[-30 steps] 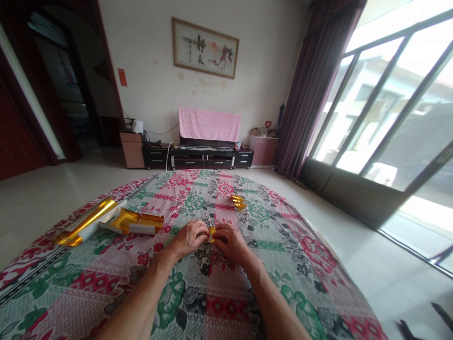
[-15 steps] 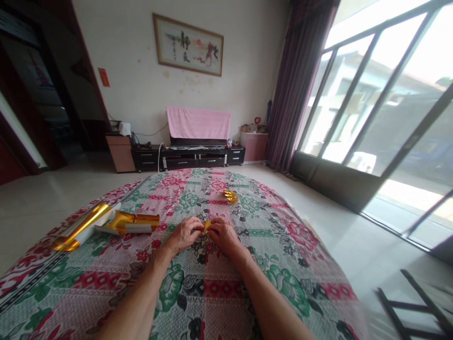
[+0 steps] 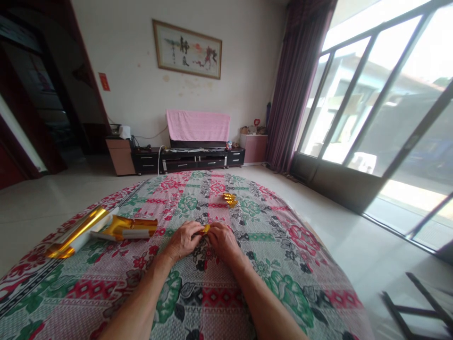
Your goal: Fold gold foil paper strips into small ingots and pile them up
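Note:
A small piece of gold foil paper is pinched between my two hands, low over the middle of the table. My left hand grips its left side with thumb and fingers. On the other side, my right hand holds it with curled fingers, which hide much of the piece. Just beyond, several folded gold paper pieces lie in a small cluster on the cloth. To the left rest curled gold foil sheets with pale undersides, beside another rolled gold sheet.
A flowered cloth covers the rounded table. A dark low cabinet stands by the far wall, with a pink towel draped above it. Black chair parts show at lower right, near the glass doors.
The view has shifted slightly, so the wall picture and foil sit a little lower. Both hands stay on the small gold piece, with the fingers slightly repositioned.

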`<state>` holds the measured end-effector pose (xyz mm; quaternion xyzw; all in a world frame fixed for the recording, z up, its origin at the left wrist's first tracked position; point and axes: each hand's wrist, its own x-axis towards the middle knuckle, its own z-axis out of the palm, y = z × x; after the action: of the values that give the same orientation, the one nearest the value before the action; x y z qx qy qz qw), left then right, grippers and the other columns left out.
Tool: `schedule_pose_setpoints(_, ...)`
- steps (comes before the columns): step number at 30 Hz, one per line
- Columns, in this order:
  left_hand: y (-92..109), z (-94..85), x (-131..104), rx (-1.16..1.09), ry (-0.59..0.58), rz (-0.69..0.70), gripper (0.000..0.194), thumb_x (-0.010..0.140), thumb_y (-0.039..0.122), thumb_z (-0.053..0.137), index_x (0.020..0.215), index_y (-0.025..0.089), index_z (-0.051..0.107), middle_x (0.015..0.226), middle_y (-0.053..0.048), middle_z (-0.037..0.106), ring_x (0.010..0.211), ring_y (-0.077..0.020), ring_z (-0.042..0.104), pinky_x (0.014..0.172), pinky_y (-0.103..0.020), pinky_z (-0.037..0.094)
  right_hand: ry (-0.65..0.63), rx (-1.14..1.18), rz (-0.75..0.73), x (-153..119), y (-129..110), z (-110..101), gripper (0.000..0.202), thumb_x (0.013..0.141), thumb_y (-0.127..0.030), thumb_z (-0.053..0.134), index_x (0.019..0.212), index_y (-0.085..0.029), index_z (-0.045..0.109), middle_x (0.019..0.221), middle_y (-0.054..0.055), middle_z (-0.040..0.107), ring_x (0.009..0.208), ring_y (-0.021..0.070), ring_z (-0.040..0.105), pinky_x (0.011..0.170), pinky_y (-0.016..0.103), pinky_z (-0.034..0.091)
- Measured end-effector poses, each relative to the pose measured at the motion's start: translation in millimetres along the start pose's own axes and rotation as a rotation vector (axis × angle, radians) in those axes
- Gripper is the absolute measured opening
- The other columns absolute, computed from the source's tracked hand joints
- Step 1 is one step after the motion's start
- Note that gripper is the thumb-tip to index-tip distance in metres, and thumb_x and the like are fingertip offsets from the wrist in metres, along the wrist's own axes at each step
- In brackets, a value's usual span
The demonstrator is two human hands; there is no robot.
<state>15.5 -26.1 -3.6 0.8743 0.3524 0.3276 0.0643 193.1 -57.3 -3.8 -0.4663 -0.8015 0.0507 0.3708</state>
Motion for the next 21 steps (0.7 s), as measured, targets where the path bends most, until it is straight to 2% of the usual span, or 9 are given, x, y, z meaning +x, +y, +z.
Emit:
schedule_pose_setpoints(2, 0.3, -0.4, 0.2, -0.015, 0.006, -0.033, 0.034, 0.072, 0.013, 0.054, 0.105, 0.021, 0.059, 0.098, -0.004, 0.064, 0.092, -0.0166, 0.055, 0.085, -0.03, 0.044, 0.006, 0.008, 0.004, 0.2, 0.2, 0.1, 0.019, 0.085, -0.019, 0.046, 0.077, -0.018, 0.063, 0.09, 0.006, 0.06, 0.083, 0.0131, 0.054, 0.079, 0.025, 0.04)
schedule_pose_setpoints(4, 0.2, -0.1, 0.5, -0.023, 0.016, -0.07, 0.034, 0.071, 0.014, 0.055, 0.105, 0.021, 0.058, 0.096, -0.003, 0.064, 0.09, -0.0161, 0.056, 0.083, -0.029, 0.045, 0.008, 0.014, 0.006, 0.3, 0.0, -0.2, 0.019, 0.085, -0.019, 0.045, 0.078, -0.018, 0.063, 0.091, 0.006, 0.06, 0.084, 0.0133, 0.054, 0.079, 0.025, 0.04)
schedule_pose_setpoints(8, -1.1, 1.8, 1.2, -0.015, 0.023, -0.055, 0.015, 0.075, 0.016, 0.054, 0.086, 0.02, 0.063, 0.088, -0.003, 0.065, 0.084, -0.0148, 0.057, 0.08, -0.028, 0.044, -0.003, 0.008, 0.013, 0.5, -0.9, -1.0, 0.02, 0.085, -0.019, 0.045, 0.075, -0.017, 0.062, 0.09, 0.006, 0.06, 0.083, 0.0134, 0.054, 0.078, 0.024, 0.04)
schedule_pose_setpoints(11, -0.9, 2.6, 2.0, 0.008, 0.023, -0.004, 0.015, 0.077, 0.015, 0.051, 0.08, 0.019, 0.065, 0.088, -0.003, 0.066, 0.084, -0.0145, 0.056, 0.081, -0.029, 0.043, -0.003, -0.002, 0.013, 0.4, -1.5, -1.4, 0.021, 0.085, -0.018, 0.045, 0.075, -0.017, 0.062, 0.089, 0.006, 0.06, 0.083, 0.0133, 0.054, 0.078, 0.024, 0.04)
schedule_pose_setpoints(21, -0.4, 7.1, 6.3, 0.036, -0.005, -0.021, 0.026, 0.079, 0.012, 0.047, 0.096, 0.021, 0.065, 0.09, -0.002, 0.067, 0.085, -0.0147, 0.056, 0.08, -0.027, 0.045, 0.0, -0.003, 0.024, -0.1, -1.7, -0.5, 0.017, 0.083, -0.016, 0.047, 0.081, -0.017, 0.064, 0.092, 0.006, 0.059, 0.086, 0.0136, 0.053, 0.081, 0.025, 0.039)
